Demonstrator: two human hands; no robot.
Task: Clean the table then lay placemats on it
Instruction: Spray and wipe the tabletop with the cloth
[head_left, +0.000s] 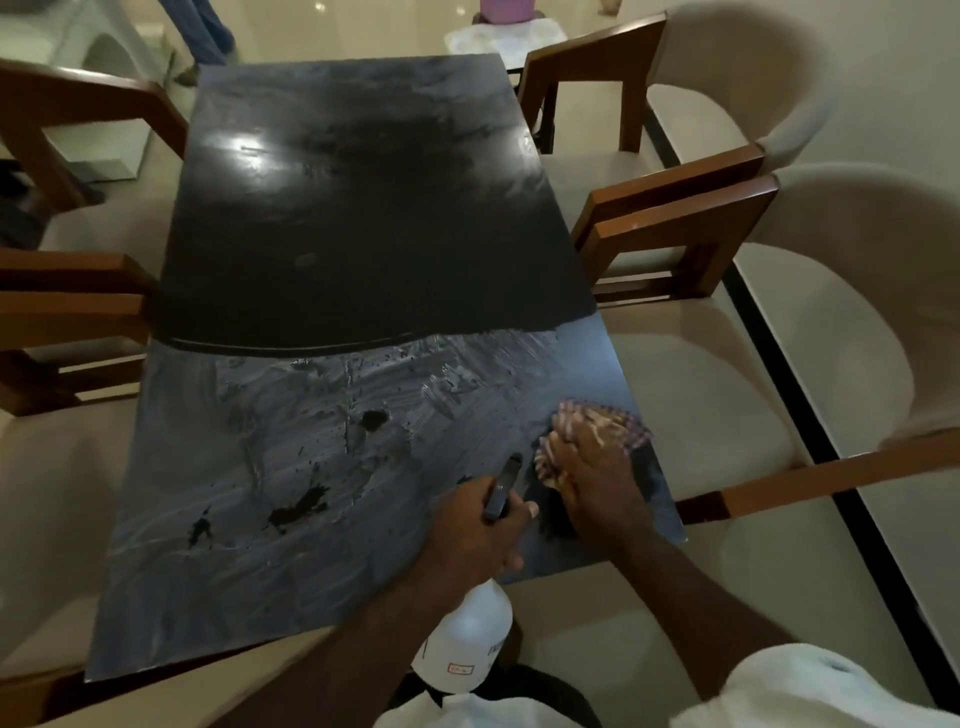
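Observation:
A long dark table (332, 218) fills the middle of the view; its near half is smeared with wet streaks and dark patches. My left hand (475, 525) grips a white spray bottle (470, 642) by its black trigger head, the body hanging below the near table edge. My right hand (587, 467) lies flat, fingers straight, pressing a pink patterned cloth (602, 423) onto the tabletop near its right edge. No placemats are in view.
Cream upholstered chairs with brown wooden arms stand on both sides: two on the right (691, 228), two on the left (67, 306). A pale glossy floor with a black stripe (810, 426) runs along the right. A pink container (506, 10) sits far back.

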